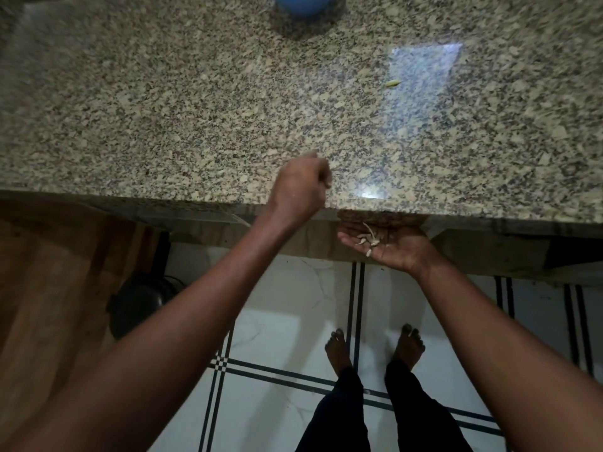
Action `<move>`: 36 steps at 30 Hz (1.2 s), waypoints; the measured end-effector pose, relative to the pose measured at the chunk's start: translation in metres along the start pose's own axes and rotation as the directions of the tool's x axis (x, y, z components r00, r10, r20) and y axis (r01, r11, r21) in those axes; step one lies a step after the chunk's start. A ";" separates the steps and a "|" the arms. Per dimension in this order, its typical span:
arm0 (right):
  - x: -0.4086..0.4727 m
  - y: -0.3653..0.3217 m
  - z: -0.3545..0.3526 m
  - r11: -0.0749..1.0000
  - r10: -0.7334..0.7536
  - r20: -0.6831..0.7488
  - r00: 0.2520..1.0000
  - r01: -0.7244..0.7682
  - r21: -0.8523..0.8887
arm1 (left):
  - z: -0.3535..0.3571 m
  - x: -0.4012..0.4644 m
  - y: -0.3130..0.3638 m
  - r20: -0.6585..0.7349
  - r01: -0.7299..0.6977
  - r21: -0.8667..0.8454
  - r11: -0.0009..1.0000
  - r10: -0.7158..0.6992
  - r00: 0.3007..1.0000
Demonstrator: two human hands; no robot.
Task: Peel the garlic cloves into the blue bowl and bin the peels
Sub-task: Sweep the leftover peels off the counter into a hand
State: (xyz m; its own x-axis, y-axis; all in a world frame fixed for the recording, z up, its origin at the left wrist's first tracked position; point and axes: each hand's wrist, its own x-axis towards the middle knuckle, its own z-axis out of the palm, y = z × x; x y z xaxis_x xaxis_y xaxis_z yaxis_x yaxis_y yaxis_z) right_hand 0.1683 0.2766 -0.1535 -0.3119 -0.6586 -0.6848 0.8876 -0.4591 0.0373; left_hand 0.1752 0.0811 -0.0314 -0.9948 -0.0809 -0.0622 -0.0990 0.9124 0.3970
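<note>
While right hand [388,244] lies palm-up, cupping peels [368,239] just under the counter [195,109] edge, left hand [301,187], fingers curled, possibly pinching more, sits just left above; blue bowl [303,4] far.

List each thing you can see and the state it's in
Left hand: fingers curled, on the counter edge.
Right hand: palm up below the edge, cupping peels.
Bowl: upright at the far edge, contents unseen.
Green scrap: lying loose on the counter.

No readable text, label, brand, number or sign appears anywhere in this view of the kitchen counter and floor.
</note>
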 end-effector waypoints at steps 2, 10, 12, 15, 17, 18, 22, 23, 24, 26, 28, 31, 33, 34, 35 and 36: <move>-0.002 -0.001 0.002 1.000 0.003 0.038 0.999 -0.003 -0.009 | -0.006 -0.003 0.003 0.108 0.031 -0.084 0.996 -0.022 0.994; -0.007 0.001 0.003 0.998 0.007 0.042 0.999 -0.004 -0.065 | -0.025 0.001 0.001 0.042 0.102 -0.018 0.995 -0.101 0.994; -0.007 0.001 0.003 0.997 0.000 0.042 0.999 0.004 -0.080 | -0.011 -0.012 0.013 0.025 0.010 0.118 0.993 -0.013 1.000; -0.008 0.002 0.004 0.996 -0.016 0.047 0.999 0.020 -0.083 | 0.006 -0.035 0.030 0.020 -0.137 0.245 0.960 0.136 0.991; -0.009 0.003 0.004 0.996 -0.033 0.046 0.998 0.036 -0.076 | 0.010 -0.037 0.030 0.036 -0.179 0.264 0.948 0.176 0.984; -0.009 0.002 0.003 0.996 -0.038 0.036 0.999 0.040 -0.076 | 0.008 -0.034 0.028 0.056 -0.195 0.267 0.944 0.187 0.981; -0.005 0.003 0.001 0.996 -0.016 0.026 1.000 0.019 -0.082 | -0.006 -0.018 0.020 0.124 -0.172 0.127 0.977 0.156 0.980; -0.005 0.003 0.000 0.996 -0.015 0.033 0.999 0.018 -0.088 | -0.008 -0.015 0.019 0.147 -0.159 0.046 0.986 0.151 0.978; -0.004 0.003 0.000 0.995 -0.017 0.043 0.999 0.021 -0.092 | -0.010 -0.013 0.020 0.173 -0.146 -0.058 0.988 0.154 0.973; -0.005 0.004 0.001 0.994 -0.027 0.055 0.998 0.033 -0.103 | -0.012 -0.015 0.027 0.227 -0.113 -0.255 0.960 0.173 0.958; -0.005 0.005 0.000 0.995 -0.028 0.075 0.997 0.036 -0.098 | -0.009 -0.018 0.032 0.200 -0.097 -0.351 0.931 0.176 0.964; -0.006 0.006 -0.001 0.993 -0.034 0.101 0.994 0.045 -0.107 | 0.000 -0.022 0.026 0.016 -0.137 -0.332 0.933 0.151 0.988; -0.008 0.008 -0.001 0.993 -0.039 0.108 0.993 0.051 -0.105 | 0.006 -0.025 0.016 -0.054 -0.168 -0.310 0.936 0.159 0.986; -0.009 0.009 0.000 0.993 -0.039 0.111 0.993 0.051 -0.103 | 0.008 -0.027 0.011 -0.089 -0.168 -0.297 0.940 0.148 0.985; -0.010 0.010 0.000 0.994 -0.035 0.116 0.993 0.047 -0.102 | 0.011 -0.027 0.005 -0.135 -0.157 -0.275 0.949 0.123 0.983; -0.010 0.012 0.000 0.994 -0.026 0.124 0.992 0.038 -0.102 | 0.014 -0.028 -0.004 -0.187 -0.141 -0.231 0.963 0.099 0.977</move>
State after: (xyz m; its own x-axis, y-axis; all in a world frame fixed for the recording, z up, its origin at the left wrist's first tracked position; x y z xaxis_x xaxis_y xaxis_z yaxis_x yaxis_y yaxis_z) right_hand 0.1826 0.2779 -0.1461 -0.3742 -0.7155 -0.5900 0.9049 -0.4210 -0.0634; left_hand 0.2033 0.0858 -0.0441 -0.9867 -0.0639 0.1492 0.0395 0.7971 0.6026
